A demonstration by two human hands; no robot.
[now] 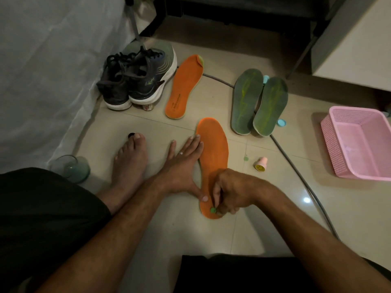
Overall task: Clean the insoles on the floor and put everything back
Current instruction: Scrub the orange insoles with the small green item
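An orange insole [214, 144] lies lengthwise on the tiled floor in front of me. My left hand [184, 166] rests flat along its left edge, fingers spread, thumb pressing near the heel. My right hand [230, 192] is closed around a small green-tipped cleaning tool [212, 210], whose tip touches the insole's heel end. A second orange insole [183, 87] lies farther back. Two green insoles [259, 102] lie side by side to the right, undersides up.
A pair of dark sneakers [137, 78] stands at the back left beside a white covered surface. A pink basket [359, 142] sits at the right. A small pink bottle [261, 163], a blue cap [281, 123], a grey cable [300, 176], a glass [70, 168] and my bare foot [130, 163] are on the floor.
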